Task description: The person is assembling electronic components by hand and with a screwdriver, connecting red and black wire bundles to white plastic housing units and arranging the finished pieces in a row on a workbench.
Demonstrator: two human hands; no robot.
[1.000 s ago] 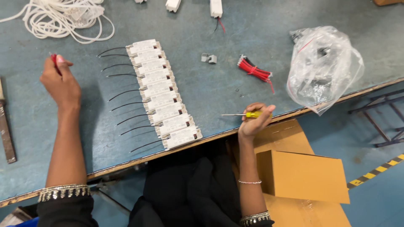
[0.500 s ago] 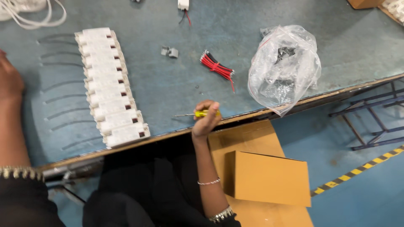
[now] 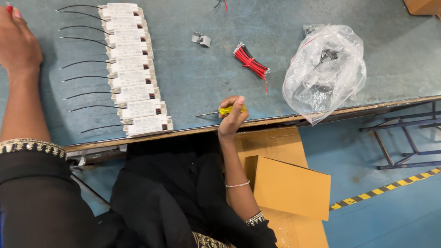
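Where the worn blue-grey worktop (image 3: 193, 87) ends at a chipped wooden front edge, a blue-painted floor (image 3: 395, 206) shows below, crossed by a yellow-and-black striped line (image 3: 386, 188); a dark metal frame (image 3: 404, 138) stands under the bench, and an open brown cardboard box (image 3: 289, 188) sits beside the person's lap.

The right hand (image 3: 232, 117) rests at the bench edge, fingers curled tight around the yellow handle of a small screwdriver (image 3: 220, 111), whose thin metal shaft points left across the worktop. The left hand (image 3: 16, 41) lies at the far left of the surface, fingers drawn together; a small red tip (image 3: 9, 8) shows at its fingertips, but whether it is pinched there I cannot tell.

Between the hands runs one column of eight white rectangular plastic driver modules (image 3: 133, 69), edge to edge, each trailing a thin black wire (image 3: 87, 62) to the left. Right of the column lie one small grey metal clip (image 3: 201, 39), one bundle of short red wires (image 3: 250, 62) tied together, and one crumpled clear plastic bag (image 3: 324, 73) holding dark small parts, overhanging the front edge.
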